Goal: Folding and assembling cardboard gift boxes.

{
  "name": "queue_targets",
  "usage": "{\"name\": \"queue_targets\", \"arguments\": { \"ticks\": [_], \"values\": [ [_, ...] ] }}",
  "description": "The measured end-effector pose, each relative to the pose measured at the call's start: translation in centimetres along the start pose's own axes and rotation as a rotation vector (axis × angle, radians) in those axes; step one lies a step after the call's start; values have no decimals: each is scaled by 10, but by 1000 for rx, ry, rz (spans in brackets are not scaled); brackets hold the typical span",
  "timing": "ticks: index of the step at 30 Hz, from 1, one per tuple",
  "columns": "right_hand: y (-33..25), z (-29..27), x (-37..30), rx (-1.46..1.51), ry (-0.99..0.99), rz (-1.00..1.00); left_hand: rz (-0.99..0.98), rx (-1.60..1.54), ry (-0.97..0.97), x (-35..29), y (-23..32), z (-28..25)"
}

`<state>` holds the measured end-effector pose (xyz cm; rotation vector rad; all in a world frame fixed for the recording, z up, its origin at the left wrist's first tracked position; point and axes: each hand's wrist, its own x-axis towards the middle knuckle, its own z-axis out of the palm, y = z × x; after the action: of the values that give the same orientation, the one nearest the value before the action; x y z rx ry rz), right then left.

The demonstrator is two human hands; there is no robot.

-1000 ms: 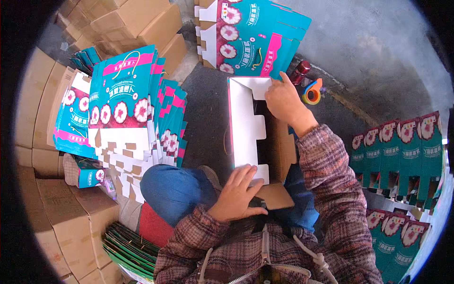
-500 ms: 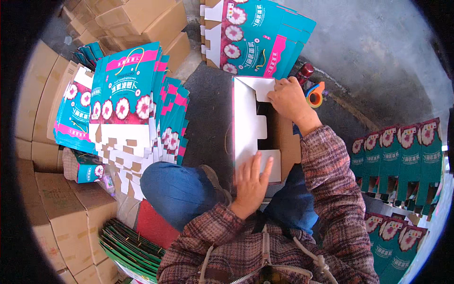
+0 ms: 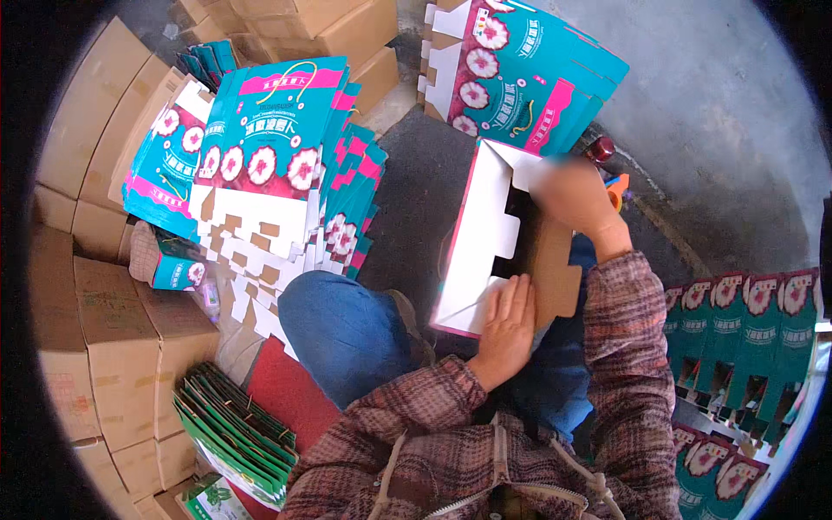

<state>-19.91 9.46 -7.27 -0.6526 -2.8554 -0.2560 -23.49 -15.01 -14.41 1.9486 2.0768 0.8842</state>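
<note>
A partly folded cardboard gift box (image 3: 468, 260) stands between my knees. Its long white flap with cut-out tabs is turned in over the left part of the opening, and a brown flap (image 3: 555, 282) stands out at the right. My left hand (image 3: 507, 334) presses its outstretched fingers against the near end of the box. At the far end, my right hand (image 3: 582, 199) reaches onto the far right corner. Its fingers are blurred, so their grip does not show. The inside of the box is dark.
Flat teal-and-pink cartons lie in a fanned stack (image 3: 269, 147) at left and another pile (image 3: 529, 78) ahead. An orange tape roll (image 3: 617, 191) and a red-capped container (image 3: 600, 149) sit beyond my right hand. Brown boxes (image 3: 121, 303) line the left; made-up teal boxes (image 3: 737, 347) stand right.
The view has shifted, moving the scene mostly rightward. My left hand has slid from the white flap's near corner to the box's near end. The far end flap looks folded further in.
</note>
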Motion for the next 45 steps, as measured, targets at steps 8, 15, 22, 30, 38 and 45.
{"name": "queue_targets", "arguments": {
  "ticks": [8, 15, 22, 30, 38, 45],
  "values": [
    [12, -13, -17, 625, -544, 205, 99, -22, -110, -46, -67, -83],
    [13, 0, -25, 990, -558, 329, -271, -150, 54, -45, -89, -81],
    [2, 1, -8, 1155, -511, 523, -417, -247, 474, -14, -102, -62],
    [-43, -1, -13, 268, -66, -264, -239, 266, 120, -8, -97, -66],
    [-47, 36, -20, 233, -160, -273, -190, 322, 49, -8, -109, -52],
    [-41, 44, -17, 243, -261, -336, -177, 264, -10, -9, -114, -49]
  ]
}}
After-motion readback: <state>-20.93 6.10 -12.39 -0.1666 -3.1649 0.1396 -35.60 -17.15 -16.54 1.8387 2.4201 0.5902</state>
